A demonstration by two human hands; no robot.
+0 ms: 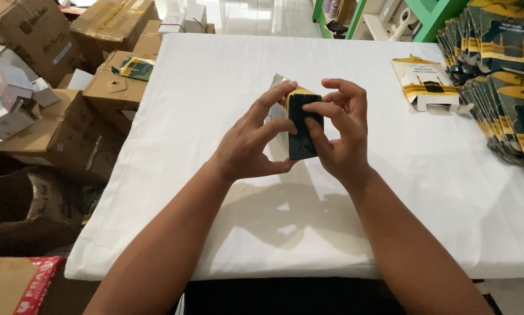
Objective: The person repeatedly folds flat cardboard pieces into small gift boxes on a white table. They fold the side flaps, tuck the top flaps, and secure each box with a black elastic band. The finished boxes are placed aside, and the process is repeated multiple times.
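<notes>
Both my hands hold a small cardboard box [302,125], dark with a yellow edge, above the white table [215,87]. My left hand [253,140] grips its left side with the fingers spread along the top and front. My right hand [338,131] clasps the right side, its fingertips pressing on the dark front face. A silvery flap of the box shows behind my left fingers.
A flat unfolded box [425,81] in white and yellow lies at the table's far right. Rows of stacked flat dark boxes [501,70] line the right edge. Brown cardboard cartons [51,116] crowd the floor at the left. Green shelving [431,14] stands behind.
</notes>
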